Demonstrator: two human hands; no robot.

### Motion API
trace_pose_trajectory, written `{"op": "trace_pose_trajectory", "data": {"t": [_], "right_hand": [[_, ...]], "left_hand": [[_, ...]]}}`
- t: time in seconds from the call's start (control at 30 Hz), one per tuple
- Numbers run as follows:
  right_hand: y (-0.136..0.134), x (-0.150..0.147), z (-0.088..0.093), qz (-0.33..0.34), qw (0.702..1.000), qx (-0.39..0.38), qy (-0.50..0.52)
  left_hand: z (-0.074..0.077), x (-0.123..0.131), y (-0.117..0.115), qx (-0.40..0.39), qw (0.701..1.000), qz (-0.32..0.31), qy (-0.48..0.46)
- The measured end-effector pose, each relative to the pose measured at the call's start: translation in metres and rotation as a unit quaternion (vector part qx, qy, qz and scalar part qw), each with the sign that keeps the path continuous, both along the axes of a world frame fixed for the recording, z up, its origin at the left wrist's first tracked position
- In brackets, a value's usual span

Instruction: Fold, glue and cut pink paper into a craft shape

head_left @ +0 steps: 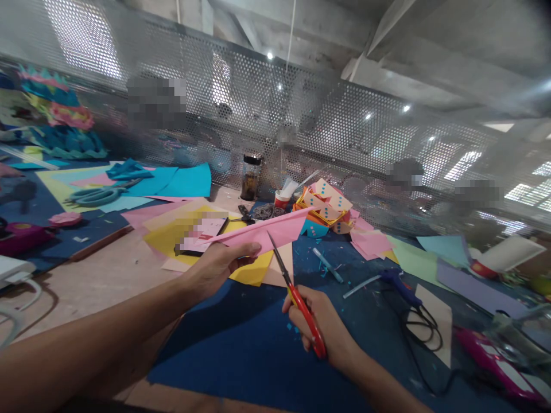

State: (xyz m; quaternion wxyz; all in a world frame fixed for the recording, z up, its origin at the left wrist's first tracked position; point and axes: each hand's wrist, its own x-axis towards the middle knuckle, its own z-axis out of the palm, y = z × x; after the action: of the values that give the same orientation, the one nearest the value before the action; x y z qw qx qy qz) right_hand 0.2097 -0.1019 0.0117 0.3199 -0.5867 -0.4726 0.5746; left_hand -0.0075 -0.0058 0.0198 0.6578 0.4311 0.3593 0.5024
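My left hand (228, 261) pinches a folded sheet of pink paper (282, 227) at its near end, the thumb lying on top. The paper is held up above yellow sheets (253, 269) and a phone (204, 234). Red-handled scissors (306, 315) are gripped in my right hand (321, 321), blades pointing up and away. Their tip is at the pink paper's lower edge; whether it touches the paper I cannot tell. Small blue paper scraps (293, 328) lie by my right hand on the dark blue mat (241, 355).
A blue glue gun (398, 287) with a black cord lies at right, near coloured sheets (419, 261). Behind stand a lidded jar (251, 178), a red-and-white cup (282, 199) and folded paper pieces (325, 203). Teal-handled scissors (97, 196) rest at left. A perforated metal screen (327, 115) borders the back.
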Motion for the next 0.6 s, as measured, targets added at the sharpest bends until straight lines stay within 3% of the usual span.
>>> {"op": "trace_pose_trajectory", "data": {"t": [0.43,0.6], "right_hand": [[0.0006,-0.0004,-0.0062,-0.006,0.999,0.037,-0.038],[0.0,-0.0008,-0.0074,0.009,0.999,0.054,-0.003]], "left_hand": [[-0.0018,-0.0009,0.0013,-0.009,1.0,-0.005,-0.011],[-0.0017,-0.0005,0.0018,-0.015,1.0,-0.005,-0.011]]}}
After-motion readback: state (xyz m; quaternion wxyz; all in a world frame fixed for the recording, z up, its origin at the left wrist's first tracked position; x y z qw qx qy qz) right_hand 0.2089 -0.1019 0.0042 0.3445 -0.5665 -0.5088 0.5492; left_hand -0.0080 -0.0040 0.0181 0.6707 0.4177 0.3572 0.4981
